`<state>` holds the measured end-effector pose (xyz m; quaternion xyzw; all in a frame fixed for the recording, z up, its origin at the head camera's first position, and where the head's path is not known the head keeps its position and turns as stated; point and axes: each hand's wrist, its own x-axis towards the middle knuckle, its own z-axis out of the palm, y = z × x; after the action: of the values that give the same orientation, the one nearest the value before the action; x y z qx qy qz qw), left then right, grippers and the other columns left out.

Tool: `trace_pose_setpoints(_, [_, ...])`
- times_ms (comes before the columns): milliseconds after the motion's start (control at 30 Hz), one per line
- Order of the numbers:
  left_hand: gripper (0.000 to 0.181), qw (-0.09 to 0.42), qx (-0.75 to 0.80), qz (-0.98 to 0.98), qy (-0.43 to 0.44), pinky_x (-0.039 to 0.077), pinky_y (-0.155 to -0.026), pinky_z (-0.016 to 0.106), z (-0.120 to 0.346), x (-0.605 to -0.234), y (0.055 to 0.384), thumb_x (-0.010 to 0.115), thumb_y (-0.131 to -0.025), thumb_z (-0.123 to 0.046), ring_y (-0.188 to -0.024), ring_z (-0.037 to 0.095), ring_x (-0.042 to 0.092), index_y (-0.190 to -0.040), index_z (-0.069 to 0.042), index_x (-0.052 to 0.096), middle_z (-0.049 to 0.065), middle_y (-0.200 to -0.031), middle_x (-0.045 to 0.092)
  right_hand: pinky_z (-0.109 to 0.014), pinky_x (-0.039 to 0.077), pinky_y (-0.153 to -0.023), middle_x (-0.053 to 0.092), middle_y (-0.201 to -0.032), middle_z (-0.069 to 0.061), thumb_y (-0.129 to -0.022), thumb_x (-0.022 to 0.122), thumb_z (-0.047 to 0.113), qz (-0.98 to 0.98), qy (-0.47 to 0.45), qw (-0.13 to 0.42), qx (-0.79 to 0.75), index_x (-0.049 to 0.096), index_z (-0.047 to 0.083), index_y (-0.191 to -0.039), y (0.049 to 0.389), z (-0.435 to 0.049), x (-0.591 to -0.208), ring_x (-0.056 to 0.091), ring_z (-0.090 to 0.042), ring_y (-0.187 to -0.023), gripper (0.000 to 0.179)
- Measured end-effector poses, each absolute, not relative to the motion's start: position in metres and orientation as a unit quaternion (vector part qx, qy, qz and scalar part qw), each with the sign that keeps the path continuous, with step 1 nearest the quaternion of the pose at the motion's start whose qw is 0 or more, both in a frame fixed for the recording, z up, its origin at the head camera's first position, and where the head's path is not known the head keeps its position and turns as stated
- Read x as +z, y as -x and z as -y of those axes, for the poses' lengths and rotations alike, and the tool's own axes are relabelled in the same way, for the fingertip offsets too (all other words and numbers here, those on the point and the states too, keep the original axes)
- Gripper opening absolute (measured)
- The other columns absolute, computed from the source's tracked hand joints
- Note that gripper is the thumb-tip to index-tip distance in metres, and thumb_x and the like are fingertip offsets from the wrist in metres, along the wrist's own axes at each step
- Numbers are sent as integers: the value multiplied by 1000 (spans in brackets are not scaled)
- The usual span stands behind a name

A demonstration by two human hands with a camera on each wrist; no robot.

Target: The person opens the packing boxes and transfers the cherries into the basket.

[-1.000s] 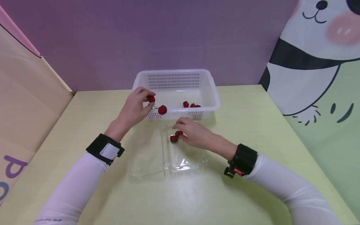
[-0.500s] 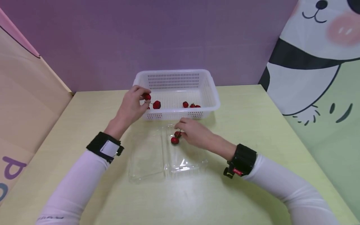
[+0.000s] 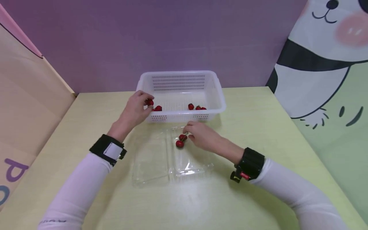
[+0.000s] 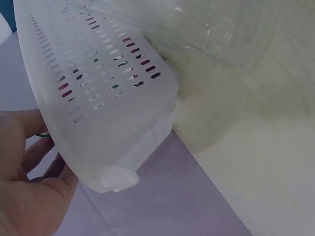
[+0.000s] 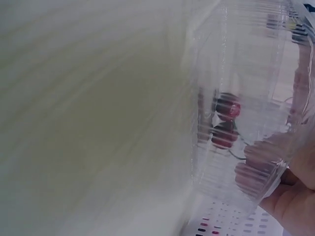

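Observation:
In the head view my left hand (image 3: 136, 108) reaches over the front left of the white perforated basket (image 3: 184, 112), holding a red cherry (image 3: 149, 102) at its fingertips. More cherries (image 3: 158, 108) lie just below, partly behind the rim. In the left wrist view, a green stem shows between the fingers (image 4: 32, 123). My right hand (image 3: 202, 135) is over the clear plastic clamshell box (image 3: 188, 159), thumb and fingers apart around the stem ends of two cherries (image 3: 180, 144) inside it. The right wrist view shows these cherries (image 5: 226, 135) through the clear wall, stems toward the fingertips.
Several cherries (image 3: 198, 108) rest at the basket's front right. The clamshell's other half (image 3: 150, 159) lies opened flat to the left on the pale table (image 3: 184, 204). A purple backdrop (image 3: 172, 38) rises right behind the basket.
My left hand has shifted left, and its dangling cherry has sunk behind the basket rim. My right hand has drawn slightly right from the two cherries, which stay in the clamshell.

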<state>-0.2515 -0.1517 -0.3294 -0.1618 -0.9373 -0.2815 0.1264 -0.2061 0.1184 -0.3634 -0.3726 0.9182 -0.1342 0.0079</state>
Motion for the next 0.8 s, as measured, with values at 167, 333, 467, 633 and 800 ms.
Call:
trace_pose_setpoints(167, [28,129,-273,940,158,49,-84,35,152,-330,251,63,-92,-6,-99,30,60,-117,4,63,15,-115,53,-23,48,-83,66,-100,-1,-87,71,-2,-917,371,4,-144,72,6,-104,209,-120,-367,63,-17,-96,19])
trace_pose_setpoints(333, [29,123,-264,944,153,48,-85,39,154,-332,251,62,-94,-12,-100,32,59,-118,3,63,16,-118,53,-19,48,-77,66,-93,1,-87,72,0,-917,367,10,-154,73,7,-98,209,-120,-366,64,-15,-89,13])
trace_pose_setpoints(467, [29,117,-267,945,151,47,-85,39,155,-332,250,62,-95,-16,-101,32,58,-118,2,63,16,-119,52,-17,48,-75,67,-91,2,-87,71,0,-916,369,9,-159,73,7,-96,208,-120,-364,65,-14,-87,12])
trace_pose_setpoints(633, [28,127,-273,941,157,46,-86,39,157,-331,249,61,-96,-17,-101,32,56,-117,1,64,15,-117,54,-18,48,-76,67,-90,3,-88,71,0,-912,377,1,-161,74,7,-96,208,-122,-359,65,-14,-85,12])
trace_pose_setpoints(800, [25,157,-280,931,173,45,-86,38,158,-329,248,61,-95,-14,-102,32,55,-115,2,64,14,-113,55,-21,48,-76,67,-88,2,-88,70,0,-904,390,-18,-172,74,6,-95,208,-124,-352,65,-15,-85,10])
